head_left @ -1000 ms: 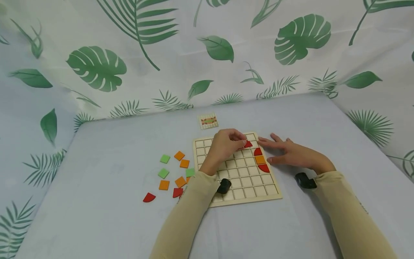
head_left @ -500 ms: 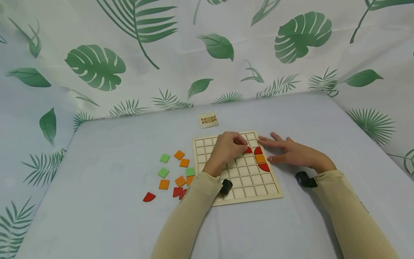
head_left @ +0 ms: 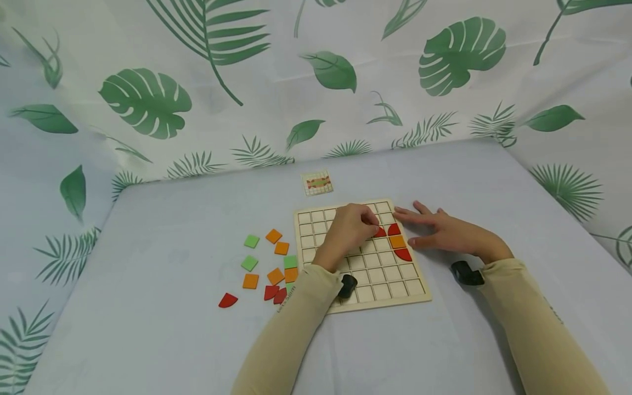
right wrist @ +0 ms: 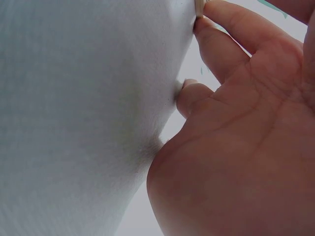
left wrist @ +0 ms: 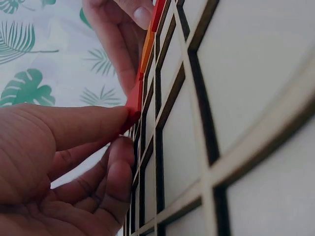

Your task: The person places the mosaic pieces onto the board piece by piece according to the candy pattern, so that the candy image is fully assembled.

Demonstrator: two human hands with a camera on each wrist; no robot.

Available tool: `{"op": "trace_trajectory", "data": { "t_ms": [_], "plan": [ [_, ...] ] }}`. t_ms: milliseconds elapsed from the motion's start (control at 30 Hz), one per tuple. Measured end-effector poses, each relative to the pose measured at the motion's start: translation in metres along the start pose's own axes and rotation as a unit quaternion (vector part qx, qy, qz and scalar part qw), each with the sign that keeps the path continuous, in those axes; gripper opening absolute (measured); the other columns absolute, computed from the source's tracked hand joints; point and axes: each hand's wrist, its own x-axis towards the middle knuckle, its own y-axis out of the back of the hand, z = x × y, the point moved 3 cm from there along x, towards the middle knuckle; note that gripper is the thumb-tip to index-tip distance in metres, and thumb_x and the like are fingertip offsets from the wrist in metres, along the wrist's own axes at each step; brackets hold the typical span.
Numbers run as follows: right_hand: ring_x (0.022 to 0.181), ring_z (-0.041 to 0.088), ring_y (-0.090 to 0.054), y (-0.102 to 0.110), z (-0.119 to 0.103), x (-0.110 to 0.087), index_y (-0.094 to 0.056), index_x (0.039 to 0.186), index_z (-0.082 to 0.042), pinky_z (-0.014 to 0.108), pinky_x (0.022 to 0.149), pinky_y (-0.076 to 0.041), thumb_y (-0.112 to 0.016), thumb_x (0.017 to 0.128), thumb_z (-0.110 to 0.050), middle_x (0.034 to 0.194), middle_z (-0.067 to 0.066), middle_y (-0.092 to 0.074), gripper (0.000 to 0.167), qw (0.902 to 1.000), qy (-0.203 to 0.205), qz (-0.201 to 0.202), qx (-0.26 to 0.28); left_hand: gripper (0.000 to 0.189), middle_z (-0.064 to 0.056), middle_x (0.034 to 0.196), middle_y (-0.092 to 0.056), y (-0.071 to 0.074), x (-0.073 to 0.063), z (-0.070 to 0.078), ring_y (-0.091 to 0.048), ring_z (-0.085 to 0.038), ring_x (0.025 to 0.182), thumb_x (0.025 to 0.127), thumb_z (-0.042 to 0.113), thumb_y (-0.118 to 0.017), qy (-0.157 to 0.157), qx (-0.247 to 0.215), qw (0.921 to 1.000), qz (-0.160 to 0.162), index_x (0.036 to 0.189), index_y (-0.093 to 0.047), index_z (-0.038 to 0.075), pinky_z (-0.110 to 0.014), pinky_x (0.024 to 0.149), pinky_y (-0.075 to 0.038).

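Note:
My left hand point(head_left: 347, 233) pinches a red quarter-circle tile point(head_left: 380, 232) between thumb and fingers, low over the wooden grid board point(head_left: 382, 277). In the left wrist view this red tile point(left wrist: 134, 105) sits right at the grid surface. Beside it, in the board's right column, lie a red quarter-circle tile point(head_left: 393, 230), an orange square tile point(head_left: 396, 242) and another red quarter-circle tile point(head_left: 403, 254). My right hand point(head_left: 449, 233) rests with spread fingers along the board's right edge. In the right wrist view its fingertips point(right wrist: 204, 27) are at the board's edge.
Left of the board lie several loose tiles: orange squares point(head_left: 250, 281), green squares point(head_left: 252, 241) and red quarter-circles point(head_left: 227, 300). The left sleeve point(head_left: 296, 323) partly covers some. A small pattern card point(head_left: 317, 184) lies behind the board. A leaf-printed cloth point(head_left: 276, 82) hangs at the back.
My left hand has drawn the red tile slightly towards me, from the row above to beside the red tile in the right column. The right hand stays in place.

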Motion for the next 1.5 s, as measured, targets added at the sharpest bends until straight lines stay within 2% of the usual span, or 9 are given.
{"op": "trace_trajectory", "data": {
  "t_ms": [367,633,833,933,1033,1133,1300,1400,1500],
  "plan": [
    [0.161,0.047,0.006,0.001,-0.001,-0.001,-0.043,0.164,-0.01,0.074,0.118,0.014,-0.077,0.099,-0.024,0.174,0.016,-0.024,0.074,1.0,0.005,0.005,-0.002,0.008,-0.001,0.094,-0.071,-0.001,0.0,-0.001,-0.06,-0.013,0.083,0.1,0.006,-0.073,-0.025,0.03,0.9992,0.003,0.105,-0.08,0.005,-0.023,0.076,-0.049],
    [0.161,0.047,0.006,0.001,-0.002,-0.001,-0.043,0.164,-0.009,0.075,0.118,0.014,-0.077,0.099,-0.027,0.175,0.016,-0.023,0.076,1.0,0.002,0.002,-0.005,0.021,0.003,0.104,-0.075,0.011,-0.006,-0.004,-0.064,-0.012,0.091,0.109,0.022,-0.065,-0.003,-0.038,0.9992,-0.01,0.113,-0.081,0.009,-0.028,0.085,-0.052],
    [0.16,0.049,0.008,-0.001,0.0,-0.003,-0.04,0.165,-0.009,0.077,0.116,0.013,-0.077,0.099,-0.027,0.176,0.02,-0.015,0.078,0.9999,-0.013,-0.003,-0.003,0.03,-0.002,0.099,-0.076,0.024,-0.015,-0.002,-0.067,-0.016,0.087,0.111,0.027,-0.059,0.002,-0.106,0.9942,-0.014,0.119,-0.078,0.005,-0.029,0.078,-0.052],
    [0.16,0.05,0.009,-0.001,0.001,-0.004,-0.039,0.166,-0.009,0.079,0.116,0.011,-0.076,0.099,-0.027,0.176,0.022,-0.013,0.078,0.9998,-0.017,-0.005,-0.005,0.033,-0.008,0.105,-0.077,0.034,-0.022,-0.002,-0.071,-0.022,0.095,0.112,0.029,-0.059,-0.008,-0.145,0.9893,-0.015,0.127,-0.074,0.004,-0.031,0.08,-0.055],
    [0.159,0.051,0.009,-0.001,0.001,-0.004,-0.039,0.166,-0.01,0.08,0.115,0.011,-0.076,0.1,-0.027,0.176,0.022,-0.013,0.078,0.9999,-0.013,-0.004,-0.009,0.037,-0.014,0.122,-0.074,0.049,-0.031,-0.005,-0.07,-0.029,0.111,0.112,0.03,-0.058,-0.012,-0.178,0.9838,-0.016,0.14,-0.068,0.007,-0.038,0.088,-0.056],
    [0.16,0.05,0.009,0.0,0.001,-0.004,-0.039,0.165,-0.009,0.078,0.116,0.012,-0.076,0.1,-0.025,0.176,0.021,-0.016,0.077,0.9999,-0.005,-0.002,-0.009,0.045,-0.013,0.14,-0.067,0.067,-0.041,-0.012,-0.064,-0.029,0.128,0.112,0.03,-0.058,0.004,-0.195,0.9808,-0.011,0.154,-0.057,0.013,-0.045,0.101,-0.053],
    [0.16,0.05,0.008,0.0,0.002,-0.001,-0.039,0.165,-0.008,0.077,0.116,0.012,-0.076,0.099,-0.023,0.176,0.021,-0.016,0.077,1.0,-0.003,-0.003,-0.006,0.06,-0.014,0.162,-0.049,0.098,-0.057,-0.031,-0.047,-0.027,0.149,0.112,0.033,-0.058,0.04,-0.192,0.98,0.033,0.167,-0.038,0.019,-0.051,0.118,-0.04],
    [0.16,0.05,0.008,0.0,0.001,0.0,-0.039,0.165,-0.008,0.077,0.116,0.012,-0.076,0.099,-0.024,0.176,0.021,-0.015,0.077,1.0,-0.003,-0.004,-0.008,0.064,-0.016,0.166,-0.043,0.115,-0.065,-0.043,-0.042,-0.031,0.152,0.111,0.035,-0.06,0.059,-0.185,0.9789,0.064,0.169,-0.035,0.02,-0.053,0.12,-0.038],
    [0.16,0.05,0.008,0.0,-0.001,0.001,-0.039,0.165,-0.008,0.077,0.116,0.012,-0.076,0.099,-0.024,0.176,0.021,-0.015,0.077,0.9999,-0.001,-0.005,-0.01,0.064,-0.017,0.164,-0.044,0.129,-0.071,-0.051,-0.043,-0.034,0.15,0.11,0.036,-0.06,0.077,-0.168,0.979,0.086,0.168,-0.036,0.02,-0.054,0.119,-0.039]
  ]
}}
